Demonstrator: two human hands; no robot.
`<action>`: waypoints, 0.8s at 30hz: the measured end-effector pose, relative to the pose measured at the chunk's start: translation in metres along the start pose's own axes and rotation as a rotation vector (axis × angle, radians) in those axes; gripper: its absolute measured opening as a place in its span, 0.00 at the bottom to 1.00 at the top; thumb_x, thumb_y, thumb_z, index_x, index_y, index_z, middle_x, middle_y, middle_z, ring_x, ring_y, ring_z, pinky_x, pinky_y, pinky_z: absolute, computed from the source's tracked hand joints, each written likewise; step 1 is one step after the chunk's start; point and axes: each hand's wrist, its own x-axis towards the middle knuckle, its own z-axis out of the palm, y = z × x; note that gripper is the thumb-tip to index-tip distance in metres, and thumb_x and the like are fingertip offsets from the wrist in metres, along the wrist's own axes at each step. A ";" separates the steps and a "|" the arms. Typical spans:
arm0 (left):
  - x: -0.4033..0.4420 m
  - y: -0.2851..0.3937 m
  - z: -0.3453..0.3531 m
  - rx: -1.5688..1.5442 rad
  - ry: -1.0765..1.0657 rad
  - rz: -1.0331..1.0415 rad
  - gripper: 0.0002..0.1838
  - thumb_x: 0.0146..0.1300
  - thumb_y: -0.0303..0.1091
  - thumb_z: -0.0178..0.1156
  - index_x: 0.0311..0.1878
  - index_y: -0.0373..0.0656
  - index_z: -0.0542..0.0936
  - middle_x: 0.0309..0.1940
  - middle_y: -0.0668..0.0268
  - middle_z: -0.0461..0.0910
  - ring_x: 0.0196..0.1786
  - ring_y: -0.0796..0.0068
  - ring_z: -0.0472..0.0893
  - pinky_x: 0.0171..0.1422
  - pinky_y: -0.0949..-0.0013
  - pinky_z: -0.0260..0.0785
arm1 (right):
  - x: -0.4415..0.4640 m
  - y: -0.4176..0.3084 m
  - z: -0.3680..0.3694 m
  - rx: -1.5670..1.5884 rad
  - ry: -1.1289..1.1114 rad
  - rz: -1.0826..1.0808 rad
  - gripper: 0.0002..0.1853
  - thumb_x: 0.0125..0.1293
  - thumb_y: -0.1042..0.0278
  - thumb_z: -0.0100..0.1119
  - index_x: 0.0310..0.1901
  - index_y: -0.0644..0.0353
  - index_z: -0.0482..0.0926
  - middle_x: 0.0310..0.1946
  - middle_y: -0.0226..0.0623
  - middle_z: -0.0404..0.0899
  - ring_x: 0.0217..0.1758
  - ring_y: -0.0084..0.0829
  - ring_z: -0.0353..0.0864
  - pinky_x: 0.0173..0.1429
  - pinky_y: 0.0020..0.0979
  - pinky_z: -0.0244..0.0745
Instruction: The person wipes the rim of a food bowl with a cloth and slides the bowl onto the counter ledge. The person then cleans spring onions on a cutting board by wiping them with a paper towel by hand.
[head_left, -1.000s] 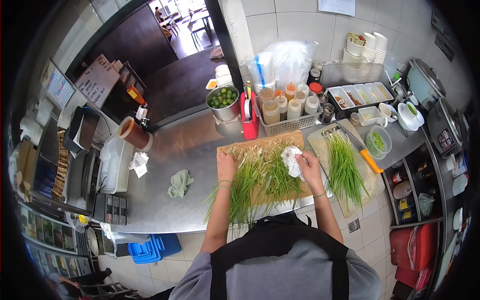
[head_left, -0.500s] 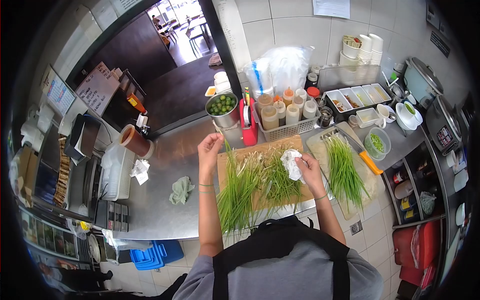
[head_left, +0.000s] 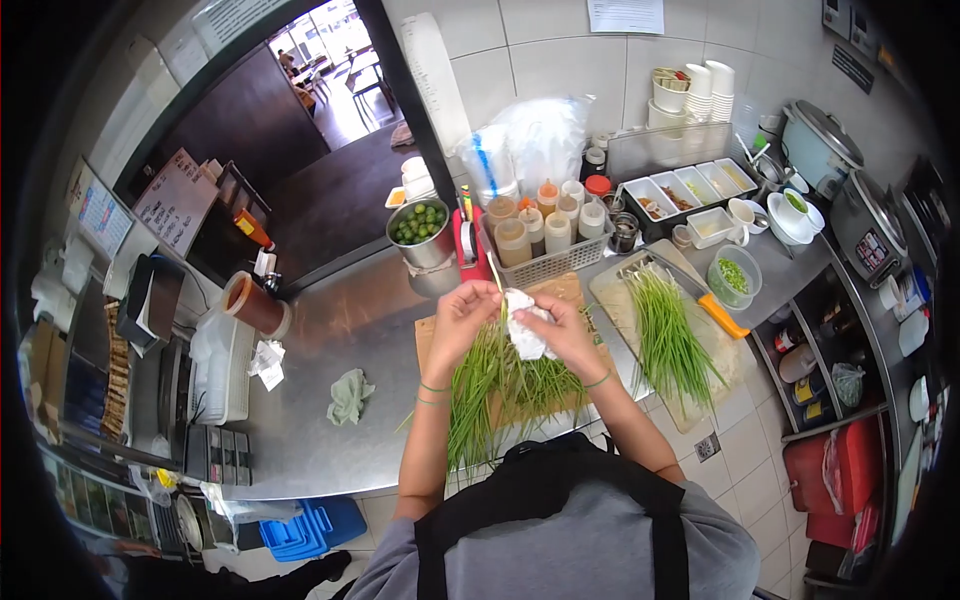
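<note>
My left hand (head_left: 466, 318) is closed in a pinch on a thin spring onion stalk (head_left: 494, 268), its pale end pointing up. My right hand (head_left: 562, 332) is closed on a crumpled white paper towel (head_left: 526, 335), held against the stalk near my left fingertips. Beneath both hands, a loose pile of spring onions (head_left: 480, 400) spreads over a brown board (head_left: 428, 338) and hangs past the counter's front edge. To the right, another bundle of spring onions (head_left: 668, 340) lies on a pale cutting board (head_left: 612, 290), beside an orange-handled knife (head_left: 724, 316).
Behind the board stand a basket of sauce bottles (head_left: 545, 265), a red dispenser (head_left: 467, 240) and a metal pot of green citrus fruit (head_left: 420, 232). A tub of chopped greens (head_left: 733, 277) sits right. A crumpled green cloth (head_left: 350, 396) lies left on the steel counter (head_left: 300, 440).
My hands have come together over the pile. The paper towel in my right hand has moved left to the stalk in my left hand. The camera view has shifted slightly.
</note>
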 end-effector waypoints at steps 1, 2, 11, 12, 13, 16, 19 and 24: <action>0.000 -0.008 0.000 -0.026 -0.014 -0.012 0.06 0.61 0.27 0.58 0.41 0.36 0.78 0.31 0.71 0.79 0.33 0.86 0.75 0.38 0.80 0.67 | -0.001 0.003 0.002 0.016 -0.019 0.028 0.10 0.59 0.73 0.61 0.42 0.66 0.79 0.32 0.28 0.77 0.38 0.19 0.74 0.43 0.21 0.68; -0.002 -0.013 0.002 -0.015 -0.006 -0.013 0.07 0.61 0.27 0.58 0.41 0.36 0.78 0.32 0.71 0.79 0.33 0.87 0.75 0.38 0.80 0.67 | -0.003 0.005 0.003 0.028 0.003 0.034 0.09 0.59 0.73 0.61 0.41 0.66 0.79 0.31 0.27 0.77 0.36 0.17 0.73 0.40 0.20 0.67; -0.015 -0.039 -0.002 -0.119 0.070 -0.178 0.09 0.56 0.22 0.61 0.40 0.35 0.79 0.34 0.69 0.81 0.35 0.83 0.78 0.43 0.79 0.70 | -0.007 0.026 -0.008 0.143 0.080 0.193 0.07 0.61 0.70 0.60 0.35 0.65 0.80 0.26 0.26 0.78 0.26 0.15 0.74 0.30 0.18 0.68; -0.016 -0.041 -0.003 -0.103 0.072 -0.162 0.09 0.55 0.21 0.61 0.41 0.35 0.79 0.33 0.68 0.81 0.35 0.83 0.78 0.42 0.79 0.70 | -0.007 0.021 -0.007 0.215 0.102 0.212 0.07 0.62 0.69 0.59 0.35 0.65 0.80 0.26 0.27 0.79 0.25 0.15 0.74 0.29 0.18 0.68; -0.018 -0.043 -0.002 -0.089 0.073 -0.147 0.10 0.55 0.21 0.61 0.41 0.35 0.79 0.33 0.68 0.81 0.35 0.84 0.78 0.41 0.79 0.70 | -0.006 0.015 -0.007 0.285 0.125 0.230 0.07 0.62 0.69 0.59 0.35 0.65 0.80 0.26 0.27 0.79 0.25 0.15 0.75 0.29 0.19 0.68; -0.022 -0.054 0.003 -0.063 0.079 -0.101 0.13 0.54 0.20 0.62 0.44 0.37 0.75 0.32 0.67 0.80 0.34 0.83 0.78 0.40 0.79 0.70 | -0.009 0.020 -0.007 0.363 0.090 0.300 0.08 0.60 0.70 0.61 0.37 0.66 0.80 0.28 0.30 0.80 0.26 0.16 0.76 0.29 0.19 0.70; -0.026 -0.070 0.007 -0.111 0.082 -0.090 0.19 0.52 0.19 0.63 0.46 0.39 0.70 0.30 0.66 0.80 0.34 0.82 0.78 0.40 0.79 0.70 | -0.010 0.033 -0.001 0.339 0.077 0.296 0.08 0.57 0.72 0.64 0.36 0.66 0.80 0.29 0.32 0.81 0.26 0.17 0.77 0.29 0.20 0.71; -0.038 -0.068 0.005 -0.166 0.006 -0.224 0.22 0.51 0.18 0.64 0.46 0.42 0.65 0.31 0.62 0.80 0.35 0.78 0.79 0.41 0.77 0.72 | -0.003 0.034 -0.018 0.441 0.204 0.357 0.07 0.59 0.70 0.63 0.34 0.65 0.80 0.28 0.33 0.81 0.26 0.20 0.79 0.29 0.22 0.74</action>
